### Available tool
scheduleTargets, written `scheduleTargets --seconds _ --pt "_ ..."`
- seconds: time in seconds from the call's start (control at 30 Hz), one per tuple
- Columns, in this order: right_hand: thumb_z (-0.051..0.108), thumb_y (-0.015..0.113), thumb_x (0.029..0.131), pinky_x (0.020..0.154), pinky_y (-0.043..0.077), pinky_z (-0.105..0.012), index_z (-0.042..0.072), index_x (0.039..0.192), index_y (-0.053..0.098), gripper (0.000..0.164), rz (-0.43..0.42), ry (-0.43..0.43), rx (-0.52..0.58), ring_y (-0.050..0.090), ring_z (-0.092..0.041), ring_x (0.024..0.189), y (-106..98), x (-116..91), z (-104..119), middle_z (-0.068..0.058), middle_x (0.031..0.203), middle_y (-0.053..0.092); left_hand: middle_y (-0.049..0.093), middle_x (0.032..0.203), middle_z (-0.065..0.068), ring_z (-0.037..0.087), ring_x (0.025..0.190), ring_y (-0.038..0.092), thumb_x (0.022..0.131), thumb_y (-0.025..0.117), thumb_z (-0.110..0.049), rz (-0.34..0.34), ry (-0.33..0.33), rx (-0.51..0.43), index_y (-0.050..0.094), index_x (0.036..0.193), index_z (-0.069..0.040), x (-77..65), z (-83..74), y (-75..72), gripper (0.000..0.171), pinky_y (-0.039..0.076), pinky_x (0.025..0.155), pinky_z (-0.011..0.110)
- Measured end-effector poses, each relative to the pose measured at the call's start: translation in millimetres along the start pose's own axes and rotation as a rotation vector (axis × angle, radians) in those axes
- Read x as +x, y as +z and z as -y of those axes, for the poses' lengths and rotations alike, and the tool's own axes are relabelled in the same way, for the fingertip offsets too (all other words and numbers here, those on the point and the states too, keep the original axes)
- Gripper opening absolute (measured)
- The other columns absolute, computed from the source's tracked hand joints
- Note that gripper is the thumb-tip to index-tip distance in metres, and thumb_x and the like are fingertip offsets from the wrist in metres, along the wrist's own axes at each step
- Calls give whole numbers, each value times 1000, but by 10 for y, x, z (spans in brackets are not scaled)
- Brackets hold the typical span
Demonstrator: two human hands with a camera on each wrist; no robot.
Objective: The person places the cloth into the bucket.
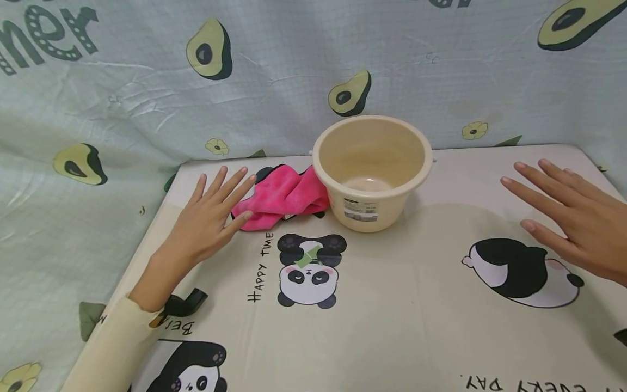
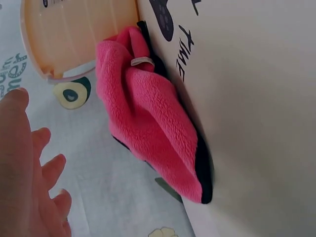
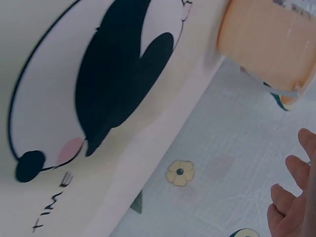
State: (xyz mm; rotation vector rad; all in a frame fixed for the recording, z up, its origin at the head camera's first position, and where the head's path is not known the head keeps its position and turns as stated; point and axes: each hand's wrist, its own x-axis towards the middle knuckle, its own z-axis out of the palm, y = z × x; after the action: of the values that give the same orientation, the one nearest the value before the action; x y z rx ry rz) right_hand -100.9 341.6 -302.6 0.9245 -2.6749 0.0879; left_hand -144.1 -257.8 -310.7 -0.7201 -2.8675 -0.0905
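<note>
My left hand hovers over the left side of the table, fingers spread and holding nothing. Close by its fingertips lies a crumpled pink plush cloth with dark edging; the left wrist view shows a small pale loop on the cloth. Against the cloth's right end stands a cream plastic bucket, upright, with a label on its front and nothing seen inside. Over at the right, my right hand is held above the table with spread fingers, apart from everything. Its fingers show at the right wrist view's edge.
The table has a pale cover printed with pandas and lettering. Behind it hangs a light sheet with avocado prints, meeting the table's back edge. A dark strap sits at my left wrist.
</note>
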Motion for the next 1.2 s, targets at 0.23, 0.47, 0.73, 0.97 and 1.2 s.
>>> scheduleTargets --seconds 0.23,0.47,0.73,0.97,1.2 --pt "39 52 105 126 7 -45 30 164 22 66 51 78 82 6 -22 158 -17 262 127 0 171 14 15 171 3 39 156 5 106 46 -45 54 24 -226 25 163 -23 233 -28 69 65 9 125 56" --pt "28 53 107 108 29 -72 36 161 27 61 36 183 287 24 -31 154 -37 621 312 3 169 20 13 171 -4 31 157 0 105 50 -47 137 -20 -375 20 163 -35 468 -63 129 66 19 119 65" --pt "25 49 107 106 32 -74 41 158 33 55 -13 268 659 38 -38 145 11 1021 470 10 165 29 20 169 7 44 154 10 100 58 -46 198 16 -390 33 161 -27 681 -123 260 68 15 119 67" --pt "32 49 108 114 20 -73 39 158 33 53 44 331 864 21 -26 154 112 1266 498 15 165 26 18 169 9 46 152 14 97 64 -48 252 0 -460 45 155 -29 845 -177 371 64 22 115 71" --pt "24 64 101 115 31 -60 24 158 38 63 81 313 939 15 -20 156 236 1402 490 19 167 14 14 170 8 41 153 15 94 70 -45 298 -18 -545 38 158 -33 963 -196 485 72 26 116 66"
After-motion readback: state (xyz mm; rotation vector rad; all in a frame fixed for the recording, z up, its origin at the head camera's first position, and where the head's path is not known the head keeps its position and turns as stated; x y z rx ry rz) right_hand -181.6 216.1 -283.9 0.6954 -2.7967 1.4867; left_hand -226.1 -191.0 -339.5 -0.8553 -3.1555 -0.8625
